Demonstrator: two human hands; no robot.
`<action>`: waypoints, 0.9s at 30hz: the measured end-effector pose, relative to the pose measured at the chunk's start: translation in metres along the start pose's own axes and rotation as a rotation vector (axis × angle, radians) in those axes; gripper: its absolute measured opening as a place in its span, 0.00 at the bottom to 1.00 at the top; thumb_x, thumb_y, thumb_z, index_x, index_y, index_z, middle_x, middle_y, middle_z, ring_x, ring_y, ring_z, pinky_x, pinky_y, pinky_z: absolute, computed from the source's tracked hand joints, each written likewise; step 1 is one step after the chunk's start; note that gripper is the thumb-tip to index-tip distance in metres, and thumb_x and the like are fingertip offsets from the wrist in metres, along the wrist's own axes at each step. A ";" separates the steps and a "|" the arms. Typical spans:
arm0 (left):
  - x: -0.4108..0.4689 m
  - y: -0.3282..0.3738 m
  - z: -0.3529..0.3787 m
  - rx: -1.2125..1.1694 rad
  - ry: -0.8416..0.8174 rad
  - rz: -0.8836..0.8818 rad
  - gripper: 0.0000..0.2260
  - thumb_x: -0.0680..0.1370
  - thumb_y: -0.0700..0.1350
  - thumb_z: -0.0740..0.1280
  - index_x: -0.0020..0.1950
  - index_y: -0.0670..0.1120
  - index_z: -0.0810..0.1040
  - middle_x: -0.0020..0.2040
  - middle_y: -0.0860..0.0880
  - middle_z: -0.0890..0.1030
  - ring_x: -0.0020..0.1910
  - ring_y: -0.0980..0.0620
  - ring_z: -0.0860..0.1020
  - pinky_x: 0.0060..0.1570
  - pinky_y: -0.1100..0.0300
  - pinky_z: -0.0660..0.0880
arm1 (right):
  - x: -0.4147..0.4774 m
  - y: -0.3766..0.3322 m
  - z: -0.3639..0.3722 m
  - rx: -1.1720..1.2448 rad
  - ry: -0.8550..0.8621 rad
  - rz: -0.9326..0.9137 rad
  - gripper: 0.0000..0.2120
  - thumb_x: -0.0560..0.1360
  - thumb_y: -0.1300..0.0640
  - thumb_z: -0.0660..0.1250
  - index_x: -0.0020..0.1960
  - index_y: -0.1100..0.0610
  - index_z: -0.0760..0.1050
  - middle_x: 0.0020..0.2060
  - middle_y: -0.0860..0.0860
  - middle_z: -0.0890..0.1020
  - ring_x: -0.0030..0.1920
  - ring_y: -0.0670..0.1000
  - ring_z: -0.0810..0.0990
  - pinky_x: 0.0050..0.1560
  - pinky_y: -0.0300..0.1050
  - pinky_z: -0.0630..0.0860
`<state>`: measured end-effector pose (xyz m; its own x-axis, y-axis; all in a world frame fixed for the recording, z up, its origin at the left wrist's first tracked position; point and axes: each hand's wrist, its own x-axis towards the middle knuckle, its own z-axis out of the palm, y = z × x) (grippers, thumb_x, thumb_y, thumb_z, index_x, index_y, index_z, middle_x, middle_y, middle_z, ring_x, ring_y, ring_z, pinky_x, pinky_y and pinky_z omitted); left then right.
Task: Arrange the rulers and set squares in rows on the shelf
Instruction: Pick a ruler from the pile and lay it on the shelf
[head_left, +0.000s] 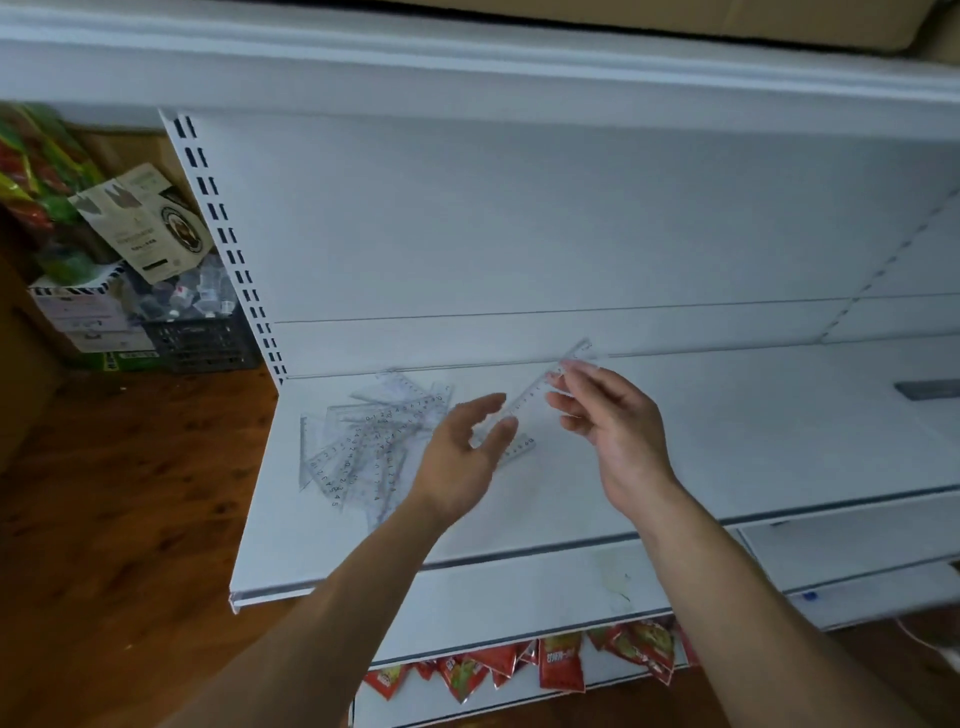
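Note:
A loose heap of several clear plastic rulers and set squares lies on the left part of the white shelf. My right hand pinches a clear ruler above the shelf; the ruler slants from upper right down to lower left. My left hand hovers just left of it, fingers relaxed and spread, its fingertips near the ruler's lower end. Another clear ruler lies flat on the shelf, partly hidden behind my left hand.
A dark flat object lies at the shelf's far right. Red snack packets hang on the shelf below. Left of the shelving, boxes, bags and a black crate stand on the wooden floor. A white shelf overhangs above.

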<state>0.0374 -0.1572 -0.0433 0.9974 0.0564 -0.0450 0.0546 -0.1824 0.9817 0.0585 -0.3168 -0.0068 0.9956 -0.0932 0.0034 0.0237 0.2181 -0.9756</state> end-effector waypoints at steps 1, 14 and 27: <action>-0.001 0.004 0.005 -0.002 0.094 0.050 0.11 0.77 0.56 0.65 0.59 0.60 0.77 0.56 0.62 0.77 0.53 0.65 0.74 0.51 0.71 0.69 | -0.003 -0.004 -0.006 0.029 0.012 -0.032 0.05 0.75 0.58 0.69 0.50 0.55 0.82 0.45 0.54 0.86 0.46 0.50 0.85 0.40 0.37 0.78; -0.021 0.060 0.145 -0.565 -0.474 -0.107 0.20 0.81 0.55 0.59 0.65 0.43 0.75 0.60 0.45 0.80 0.61 0.51 0.78 0.65 0.52 0.71 | -0.046 -0.015 -0.132 -0.940 -0.071 -0.723 0.18 0.77 0.67 0.62 0.65 0.57 0.76 0.62 0.43 0.75 0.64 0.46 0.72 0.66 0.36 0.68; -0.066 0.083 0.313 -0.204 -0.617 -0.028 0.14 0.80 0.53 0.61 0.59 0.48 0.80 0.48 0.46 0.84 0.32 0.53 0.75 0.30 0.65 0.69 | -0.080 -0.075 -0.356 -0.307 0.342 -0.094 0.20 0.78 0.49 0.65 0.69 0.44 0.67 0.60 0.40 0.76 0.56 0.38 0.77 0.50 0.33 0.75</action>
<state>-0.0093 -0.4835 -0.0162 0.8430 -0.5267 -0.1091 0.1310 0.0043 0.9914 -0.0549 -0.6717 -0.0123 0.9024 -0.4246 0.0730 0.0339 -0.0990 -0.9945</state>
